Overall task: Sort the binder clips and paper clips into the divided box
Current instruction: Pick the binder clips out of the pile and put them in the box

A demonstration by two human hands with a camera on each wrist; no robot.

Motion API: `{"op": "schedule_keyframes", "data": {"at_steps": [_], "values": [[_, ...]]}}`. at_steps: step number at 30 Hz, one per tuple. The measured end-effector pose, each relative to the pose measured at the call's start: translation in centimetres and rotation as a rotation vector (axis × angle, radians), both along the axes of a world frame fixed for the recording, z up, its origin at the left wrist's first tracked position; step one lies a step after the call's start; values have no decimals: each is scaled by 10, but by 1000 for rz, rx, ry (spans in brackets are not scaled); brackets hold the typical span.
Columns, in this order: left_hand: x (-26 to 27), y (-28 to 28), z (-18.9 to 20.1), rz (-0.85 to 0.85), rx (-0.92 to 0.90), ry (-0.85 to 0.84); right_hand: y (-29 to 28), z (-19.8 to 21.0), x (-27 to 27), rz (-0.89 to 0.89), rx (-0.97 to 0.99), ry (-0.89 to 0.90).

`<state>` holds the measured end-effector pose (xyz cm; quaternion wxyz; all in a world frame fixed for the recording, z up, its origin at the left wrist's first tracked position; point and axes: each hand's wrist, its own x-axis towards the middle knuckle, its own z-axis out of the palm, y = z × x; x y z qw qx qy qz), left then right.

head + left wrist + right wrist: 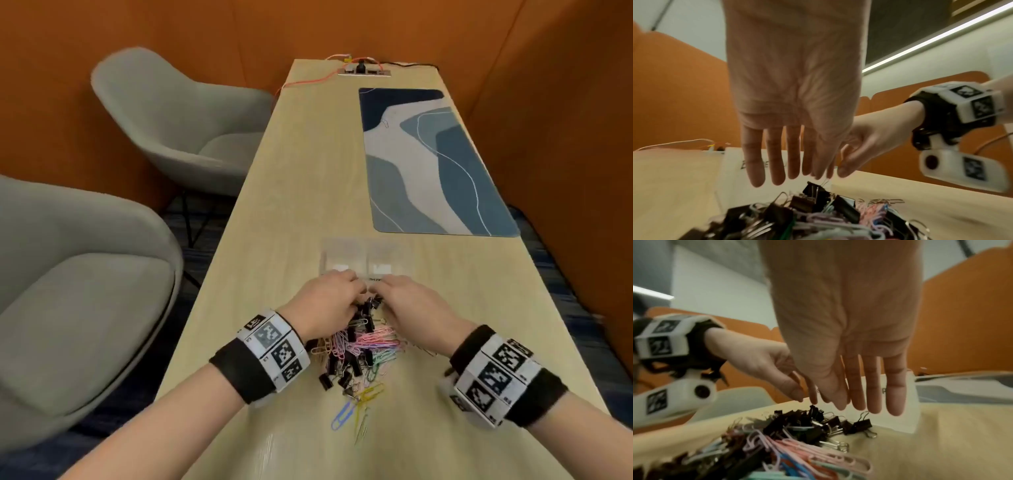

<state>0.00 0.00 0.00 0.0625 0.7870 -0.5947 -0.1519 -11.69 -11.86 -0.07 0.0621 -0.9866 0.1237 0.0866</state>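
Observation:
A mixed pile (356, 346) of black binder clips and coloured paper clips lies on the wooden table, just in front of the clear divided box (363, 255). My left hand (356, 291) reaches over the pile's far end. Its thumb and forefinger (818, 176) meet on the wire handle of a black binder clip (813, 190) that stands up above the heap. My right hand (380, 291) hovers beside it, fingers (873, 399) pointing straight down over other binder clips (861, 424), with nothing in them. The box wall (896, 423) stands right behind both hands.
A blue patterned desk mat (438, 164) lies beyond the box on the right. A power strip (363, 71) with cables sits at the table's far end. Two grey chairs (178, 130) stand left of the table. Loose blue (342, 416) and yellow (368, 394) paper clips lie nearest me.

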Motion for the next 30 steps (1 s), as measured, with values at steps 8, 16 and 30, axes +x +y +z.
{"op": "schedule_keyframes", "data": {"at_steps": [8,16,30], "values": [[-6,-9,-10,-66,-18,-201,7,-16,3,-6,-35,14],[-17,0,-4,-27,-37,-133,19,-18,7,-122,107,-71],[0,-2,-5,127,-45,111,7,-25,7,-194,232,-122]]}}
